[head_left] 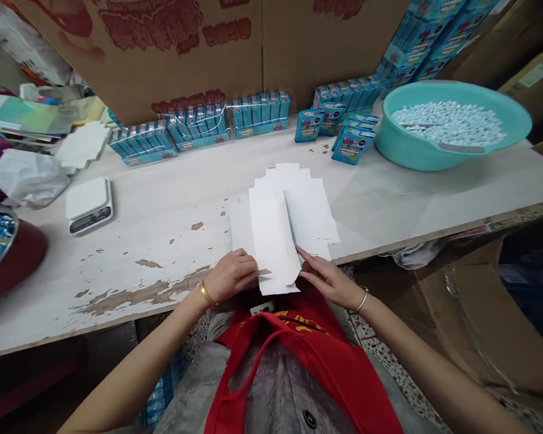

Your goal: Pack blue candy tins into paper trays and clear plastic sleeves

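- Step: apparently folding white card blank [271, 235].
- Left hand [233, 274]: fingers bunched at edge, pinch unclear.
- Right hand [329, 277]: fingers spread at opposite edge.
- Next: likely needs even creasing.

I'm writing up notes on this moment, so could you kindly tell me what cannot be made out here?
Head view:
White card: most of its underside, turned away from the camera.
White scale: its reading, too small.
Dark red bowl: its left part, cut off by the left edge.
Turquoise basin: its bottom, covered by pale pieces.
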`<state>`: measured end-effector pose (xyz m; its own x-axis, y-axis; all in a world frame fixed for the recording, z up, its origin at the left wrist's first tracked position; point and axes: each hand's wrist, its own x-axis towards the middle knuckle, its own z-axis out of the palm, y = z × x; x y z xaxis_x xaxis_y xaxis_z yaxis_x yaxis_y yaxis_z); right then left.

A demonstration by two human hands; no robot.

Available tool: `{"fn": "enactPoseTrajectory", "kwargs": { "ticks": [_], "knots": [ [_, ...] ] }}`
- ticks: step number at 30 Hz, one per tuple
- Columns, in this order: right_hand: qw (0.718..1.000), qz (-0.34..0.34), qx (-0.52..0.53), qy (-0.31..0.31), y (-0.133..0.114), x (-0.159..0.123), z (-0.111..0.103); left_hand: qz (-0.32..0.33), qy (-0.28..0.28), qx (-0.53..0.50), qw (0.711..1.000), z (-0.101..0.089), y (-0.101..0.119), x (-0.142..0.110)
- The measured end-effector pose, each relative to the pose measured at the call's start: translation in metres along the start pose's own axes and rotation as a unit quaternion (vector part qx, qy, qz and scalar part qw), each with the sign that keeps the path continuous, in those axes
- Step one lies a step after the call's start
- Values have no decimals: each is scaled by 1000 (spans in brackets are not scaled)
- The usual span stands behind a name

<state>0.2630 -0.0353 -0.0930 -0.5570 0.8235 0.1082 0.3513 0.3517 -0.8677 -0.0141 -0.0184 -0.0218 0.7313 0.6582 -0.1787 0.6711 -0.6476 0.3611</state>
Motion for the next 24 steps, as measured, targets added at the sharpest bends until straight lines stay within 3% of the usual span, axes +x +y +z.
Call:
{"fn": "enactPoseTrajectory", "kwargs": {
  "ticks": [3,5,9,12,17,20,24],
  "knots": [
    [989,-90,-112,31,1,9,10,-32,-46,48,997,-1,7,12],
    [982,-127,-128,52,2,15,21,-62,-83,87,991,-2,15,22],
    [987,-103,-86,92,5,17,36,-80,-138,110,981,-10,25,33],
    [984,-109,-79,113,9,14,36,-82,-143,113,980,-15,28,35],
    [942,-237,-204,119,17,15,32,-102,-137,122,978,-12,31,36],
    [931,-244,-252,106,21,15,33,-114,-125,117,979,-9,30,35],
    [932,-253,-229,119,26,12,33,-129,-122,107,978,-9,28,34]
  ]
}}
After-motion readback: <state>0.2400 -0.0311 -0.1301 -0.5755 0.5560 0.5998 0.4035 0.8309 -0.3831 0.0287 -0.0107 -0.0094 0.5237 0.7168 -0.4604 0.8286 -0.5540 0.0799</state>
